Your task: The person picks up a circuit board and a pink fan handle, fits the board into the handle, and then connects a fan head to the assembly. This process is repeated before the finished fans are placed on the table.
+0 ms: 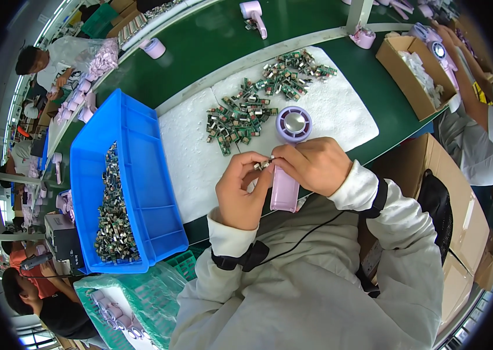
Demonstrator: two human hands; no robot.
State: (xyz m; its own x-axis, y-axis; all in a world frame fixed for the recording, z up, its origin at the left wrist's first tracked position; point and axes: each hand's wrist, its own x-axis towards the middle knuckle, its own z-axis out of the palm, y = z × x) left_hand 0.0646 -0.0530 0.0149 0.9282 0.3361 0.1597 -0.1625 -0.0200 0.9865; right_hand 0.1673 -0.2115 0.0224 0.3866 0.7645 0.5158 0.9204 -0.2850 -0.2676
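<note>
A pale purple handheld fan (285, 191) lies in front of me, its round head with a silver centre toward the white foam sheet (339, 111) and its handle toward my body. My left hand (243, 188) is closed, pinching a small circuit board (261, 165) between thumb and fingers beside the handle's upper end. My right hand (315, 165) curls over the fan's neck, its fingertips meeting those of the left. The fingers partly hide the neck and the board. Piles of green circuit boards (240, 119) lie on the sheet beyond my hands.
A blue bin (162, 192) of small circuit boards stands at the left. A cardboard box (415, 76) with white pieces is at the right, beside another person's arm (468, 76). Below the bin, a green crate (159, 291) holds purple parts. Other people sit at the far left.
</note>
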